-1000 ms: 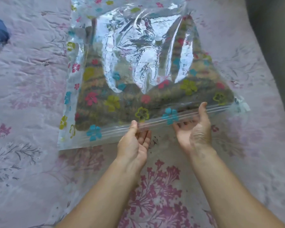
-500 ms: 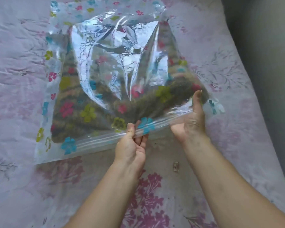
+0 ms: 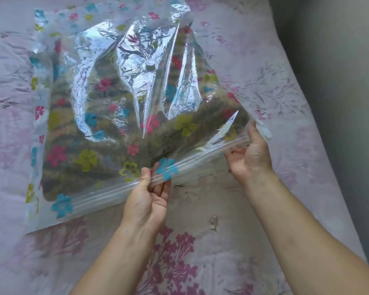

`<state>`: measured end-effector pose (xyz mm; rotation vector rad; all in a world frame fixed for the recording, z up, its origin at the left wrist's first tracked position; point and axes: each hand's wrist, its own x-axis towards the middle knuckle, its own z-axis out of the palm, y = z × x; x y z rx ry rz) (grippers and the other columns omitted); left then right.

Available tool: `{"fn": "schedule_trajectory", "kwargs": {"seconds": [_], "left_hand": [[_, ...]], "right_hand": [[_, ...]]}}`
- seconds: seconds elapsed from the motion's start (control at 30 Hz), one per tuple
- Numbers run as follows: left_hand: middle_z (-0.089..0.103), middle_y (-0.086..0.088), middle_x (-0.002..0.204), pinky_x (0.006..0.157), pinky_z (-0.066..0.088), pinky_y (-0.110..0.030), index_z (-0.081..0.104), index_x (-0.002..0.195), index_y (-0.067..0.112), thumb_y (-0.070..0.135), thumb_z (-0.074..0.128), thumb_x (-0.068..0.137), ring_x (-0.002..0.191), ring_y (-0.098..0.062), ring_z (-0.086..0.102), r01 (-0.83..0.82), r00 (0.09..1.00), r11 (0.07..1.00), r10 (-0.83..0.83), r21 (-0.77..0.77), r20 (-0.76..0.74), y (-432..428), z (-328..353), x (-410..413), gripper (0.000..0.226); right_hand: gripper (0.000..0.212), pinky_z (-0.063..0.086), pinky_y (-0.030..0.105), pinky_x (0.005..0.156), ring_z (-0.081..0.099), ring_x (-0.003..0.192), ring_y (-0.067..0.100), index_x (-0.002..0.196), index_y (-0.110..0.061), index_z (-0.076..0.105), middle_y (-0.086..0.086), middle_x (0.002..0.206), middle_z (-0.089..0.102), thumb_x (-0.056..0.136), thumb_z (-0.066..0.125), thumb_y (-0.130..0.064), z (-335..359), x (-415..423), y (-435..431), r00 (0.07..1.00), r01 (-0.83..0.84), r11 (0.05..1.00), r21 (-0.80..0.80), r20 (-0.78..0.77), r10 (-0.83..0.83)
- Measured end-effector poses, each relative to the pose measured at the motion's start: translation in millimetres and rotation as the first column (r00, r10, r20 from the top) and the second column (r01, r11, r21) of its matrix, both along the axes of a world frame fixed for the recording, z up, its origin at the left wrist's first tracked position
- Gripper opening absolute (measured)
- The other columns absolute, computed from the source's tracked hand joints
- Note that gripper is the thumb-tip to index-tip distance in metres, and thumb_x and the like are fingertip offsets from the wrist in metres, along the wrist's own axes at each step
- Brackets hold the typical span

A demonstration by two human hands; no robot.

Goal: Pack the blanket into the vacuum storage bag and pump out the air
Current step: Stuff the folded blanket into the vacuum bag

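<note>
A clear vacuum storage bag (image 3: 55,30) printed with coloured flowers lies on the bed. Inside it sits a folded brown-green blanket (image 3: 77,173). A round air valve (image 3: 150,65) shows on the bag's upper sheet. The zip strip (image 3: 102,193) runs along the near edge. My left hand (image 3: 147,199) pinches the strip near its middle, thumb on top. My right hand (image 3: 250,155) holds the strip's right end, lifted off the bed, next to a white slider clip (image 3: 266,133).
The bed is covered by a pale pink floral sheet (image 3: 307,103). A small pale clip (image 3: 213,222) lies on the sheet between my forearms. A grey wall or floor (image 3: 339,60) runs along the bed's right edge.
My right hand slid rightward along the zip strip to its end and raised it. My left hand kept its pinch near the middle. The view shifted slightly.
</note>
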<state>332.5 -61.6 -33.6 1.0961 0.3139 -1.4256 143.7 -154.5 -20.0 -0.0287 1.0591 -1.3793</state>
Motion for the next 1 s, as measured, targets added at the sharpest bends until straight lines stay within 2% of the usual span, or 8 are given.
{"fn": "schedule_trajectory", "kwargs": {"seconds": [0.23, 0.37, 0.53, 0.7, 0.73, 0.77, 0.87, 1.0], "left_hand": [[0.081, -0.008, 0.102, 0.078, 0.064, -0.036, 0.063, 0.096, 0.012, 0.022, 0.054, 0.106, 0.084, -0.017, 0.080, -0.036, 0.999, 0.999, 0.036, 0.003, 0.013, -4, -2, 0, 0.017], [0.075, -0.014, 0.118, 0.089, 0.063, -0.036, 0.061, 0.083, 0.017, 0.031, 0.063, 0.100, 0.109, -0.024, 0.074, -0.037, 0.999, 0.998, 0.038, -0.042, 0.015, -10, 6, -3, 0.022], [0.079, -0.018, 0.101, 0.070, 0.065, -0.032, 0.056, 0.081, 0.016, 0.027, 0.054, 0.106, 0.091, -0.026, 0.079, -0.007, 1.000, 0.996, 0.009, -0.084, 0.023, -3, 12, -4, 0.027], [0.079, -0.009, 0.092, 0.067, 0.063, -0.031, 0.056, 0.081, 0.020, 0.036, 0.054, 0.105, 0.077, -0.023, 0.079, -0.020, 1.000, 0.999, 0.020, -0.035, 0.000, 29, 12, -5, 0.028], [0.078, -0.009, 0.099, 0.077, 0.060, -0.033, 0.058, 0.087, 0.021, 0.041, 0.057, 0.102, 0.082, -0.021, 0.078, -0.011, 1.000, 1.000, 0.011, -0.027, 0.005, 31, 11, -6, 0.026], [0.074, -0.008, 0.106, 0.089, 0.055, -0.035, 0.062, 0.099, 0.020, 0.049, 0.061, 0.097, 0.089, -0.021, 0.075, -0.006, 1.000, 1.000, 0.006, -0.024, -0.007, 35, 11, -7, 0.029], [0.065, -0.007, 0.113, 0.110, 0.045, -0.042, 0.058, 0.129, 0.014, 0.064, 0.071, 0.069, 0.106, -0.022, 0.064, 0.036, 0.998, 0.997, -0.039, -0.067, -0.057, 39, 18, -21, 0.080], [0.071, 0.001, 0.128, 0.102, 0.049, -0.042, 0.075, 0.115, 0.023, 0.050, 0.074, 0.071, 0.116, -0.022, 0.070, 0.158, 0.985, 0.977, -0.165, -0.142, -0.045, 53, 25, -49, 0.051]], "right_hand": [[0.041, 0.046, 0.053, 0.105, 0.063, 0.120, 0.035, 0.121, -0.012, 0.061, 0.015, 0.119, 0.068, 0.104, 0.045, -0.045, 1, 9, -10, 0.994, -0.053, 0.998, -0.043, 0.088, 0.057], [0.028, 0.062, 0.041, 0.078, 0.073, 0.070, 0.017, 0.099, -0.014, 0.063, -0.001, 0.070, 0.072, 0.107, 0.045, -0.034, -6, -13, 5, 1.000, -0.018, 0.998, 0.057, -0.021, 0.019], [0.036, 0.063, 0.042, 0.062, 0.072, 0.089, 0.032, 0.083, -0.009, 0.057, 0.010, 0.083, 0.071, 0.109, 0.040, -0.026, 7, -15, 14, 0.999, 0.032, 0.998, 0.047, -0.009, -0.032], [0.034, 0.022, 0.025, 0.052, 0.031, 0.053, 0.011, 0.077, -0.013, 0.050, -0.003, 0.056, 0.032, 0.109, 0.039, -0.018, 7, -7, 69, 0.995, 0.088, 0.987, 0.135, 0.032, -0.093], [0.033, 0.021, 0.046, 0.116, 0.029, 0.056, 0.013, 0.078, -0.013, 0.050, -0.002, 0.061, 0.029, 0.109, 0.038, -0.018, 6, -6, 77, 0.994, 0.100, 0.984, 0.150, 0.036, -0.107], [0.032, 0.053, 0.044, 0.094, 0.033, 0.058, 0.014, 0.080, -0.013, 0.050, 0.000, 0.065, 0.031, 0.109, 0.038, -0.018, 6, -5, 86, 0.993, 0.110, 0.980, 0.164, 0.033, -0.117], [0.033, 0.062, 0.043, 0.070, 0.066, 0.067, 0.026, 0.082, -0.010, 0.054, 0.012, 0.071, 0.060, 0.109, 0.037, -0.019, 11, -6, 103, 0.989, 0.147, 0.975, 0.164, -0.007, -0.148], [0.035, 0.063, 0.035, 0.055, 0.075, 0.064, 0.019, 0.084, -0.007, 0.056, 0.011, 0.071, 0.075, 0.110, 0.036, -0.018, 13, -19, 124, 0.979, 0.204, 0.958, 0.202, -0.020, -0.204]]}}
